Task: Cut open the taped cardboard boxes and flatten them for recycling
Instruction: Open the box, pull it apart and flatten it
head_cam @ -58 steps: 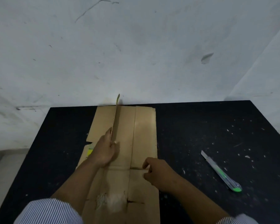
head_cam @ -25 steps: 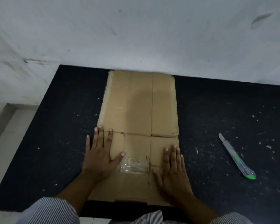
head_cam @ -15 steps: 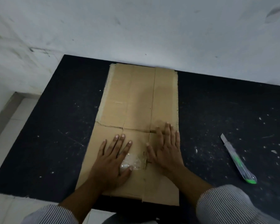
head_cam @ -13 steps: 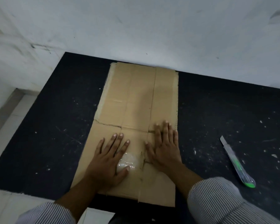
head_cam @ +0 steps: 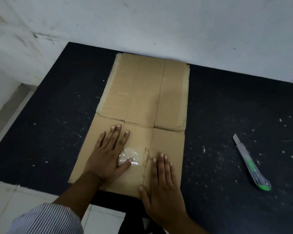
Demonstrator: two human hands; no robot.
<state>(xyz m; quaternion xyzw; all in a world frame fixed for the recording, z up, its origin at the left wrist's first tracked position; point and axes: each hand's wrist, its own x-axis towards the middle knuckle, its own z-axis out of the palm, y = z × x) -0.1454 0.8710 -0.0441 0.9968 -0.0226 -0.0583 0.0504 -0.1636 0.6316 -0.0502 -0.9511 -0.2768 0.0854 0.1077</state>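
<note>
A flattened brown cardboard box (head_cam: pixel 142 92) lies lengthwise on the black table (head_cam: pixel 57 115), its far end against the wall. A patch of clear tape (head_cam: pixel 133 155) shines on its near half. My left hand (head_cam: pixel 108 156) presses flat on the near left part, fingers straight, thumb on the tape. My right hand (head_cam: pixel 162 184) lies flat with straight fingers on the near right corner of the cardboard. A utility knife (head_cam: pixel 251 163) with a green end rests on the table to the right, apart from both hands.
A white wall (head_cam: pixel 142 22) runs along the table's far edge. Pale floor tiles (head_cam: pixel 15 200) show beyond the table's near and left edges. White specks dot the black surface to the right.
The upright flap was folded down and the box went flat. Since half a second ago my right hand has slid back toward the near right corner; my left hand stays pressing by the tape.
</note>
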